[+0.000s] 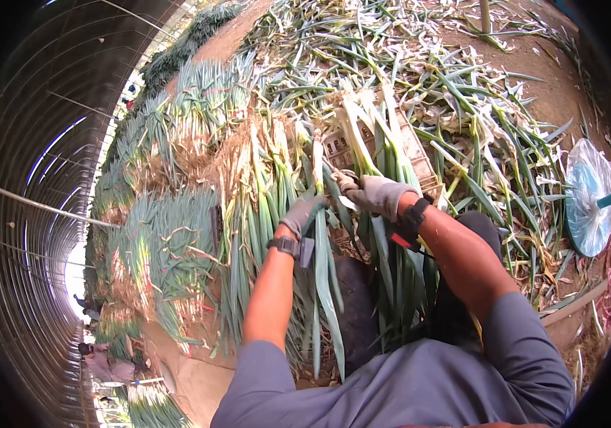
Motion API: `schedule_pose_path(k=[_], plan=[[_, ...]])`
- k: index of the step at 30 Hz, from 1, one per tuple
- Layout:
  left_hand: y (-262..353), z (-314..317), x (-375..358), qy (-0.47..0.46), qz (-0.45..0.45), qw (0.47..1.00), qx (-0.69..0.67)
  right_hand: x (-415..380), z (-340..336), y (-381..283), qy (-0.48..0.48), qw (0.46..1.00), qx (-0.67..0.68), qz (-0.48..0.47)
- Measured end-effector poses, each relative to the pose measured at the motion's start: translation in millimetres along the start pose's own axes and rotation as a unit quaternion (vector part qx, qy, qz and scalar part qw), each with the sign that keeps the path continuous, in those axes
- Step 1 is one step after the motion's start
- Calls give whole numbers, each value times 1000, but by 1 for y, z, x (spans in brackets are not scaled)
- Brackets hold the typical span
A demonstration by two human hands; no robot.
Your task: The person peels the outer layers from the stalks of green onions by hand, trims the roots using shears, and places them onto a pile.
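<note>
My left hand (304,212), in a grey glove, is closed round a green onion (319,171), its root end pointing up and its long leaves hanging down. Just right of it, my right hand (380,192), gloved too, has its fingers closed near a pale leaf or stalk; what it grips cannot be made out clearly. Beyond my right hand, peeled green onions (362,135) with white stems lie on a brown plastic crate (417,150). Unpeeled green onions (264,178) with brownish roots lie left of my left hand.
Stripped leaves (462,93) cover the ground ahead and to the right. Tied onion bundles (166,242) stand in rows at left. A clear plastic bag (591,200) is at far right. Another person (106,364) is at lower left.
</note>
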State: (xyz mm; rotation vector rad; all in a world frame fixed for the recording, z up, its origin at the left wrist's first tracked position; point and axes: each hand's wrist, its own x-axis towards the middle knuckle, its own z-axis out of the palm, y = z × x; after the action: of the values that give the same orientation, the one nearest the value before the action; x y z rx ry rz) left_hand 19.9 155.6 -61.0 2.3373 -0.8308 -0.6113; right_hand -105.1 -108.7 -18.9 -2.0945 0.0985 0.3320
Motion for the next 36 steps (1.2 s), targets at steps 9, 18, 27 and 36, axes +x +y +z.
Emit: schedule_pose_path(k=[9, 18, 27, 36], plan=[[19, 42, -86, 18, -125, 937, -326, -14, 11, -29, 34, 999, -2, -40], [22, 57, -118, -3, -169, 778, -606, 4, 28, -30, 35, 998, -5, -56], [22, 70, -111, 82, -162, 809, -559, 2, 19, -23, -8, 1000, 11, -7], [109, 1, -33, 64, -35, 841, -536, -72, -46, -13, -73, 983, 154, -68]])
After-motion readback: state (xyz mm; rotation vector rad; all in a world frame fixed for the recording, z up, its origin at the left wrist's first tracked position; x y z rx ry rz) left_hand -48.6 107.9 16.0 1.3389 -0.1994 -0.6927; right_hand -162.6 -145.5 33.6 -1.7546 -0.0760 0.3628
